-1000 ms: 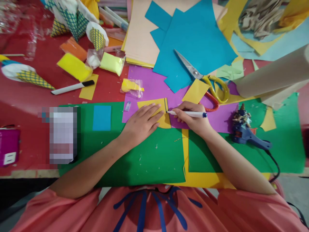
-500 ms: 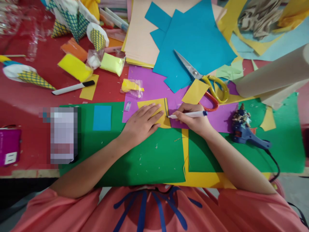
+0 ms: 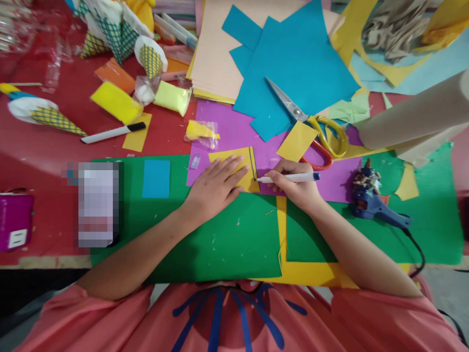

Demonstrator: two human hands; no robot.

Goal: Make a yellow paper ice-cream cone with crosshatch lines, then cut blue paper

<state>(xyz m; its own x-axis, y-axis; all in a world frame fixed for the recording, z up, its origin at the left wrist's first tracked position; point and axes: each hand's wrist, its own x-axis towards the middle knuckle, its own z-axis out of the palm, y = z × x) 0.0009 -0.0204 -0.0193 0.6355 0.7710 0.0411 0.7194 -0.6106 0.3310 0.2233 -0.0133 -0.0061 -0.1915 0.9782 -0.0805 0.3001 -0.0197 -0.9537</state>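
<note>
- Red tabletop (image 3: 54, 142), strewn with coloured paper; a green sheet (image 3: 227, 234) and a purple sheet (image 3: 234, 129) are laid nearest the person.
- Yellow paper piece (image 3: 245, 156): placed on the purple sheet, just above the green one; a dark line is drawn along its right edge.
- Left hand (image 3: 216, 188): pressed flat on the yellow paper piece, fingers extended, nothing grasped.
- Right hand (image 3: 298, 186): fingers closed around a white marker (image 3: 289, 178), its tip set at the line's lower end.
- Risk, as judged: if the pressure is eased, the piece could be dragged by the tip and the line bent.
</note>
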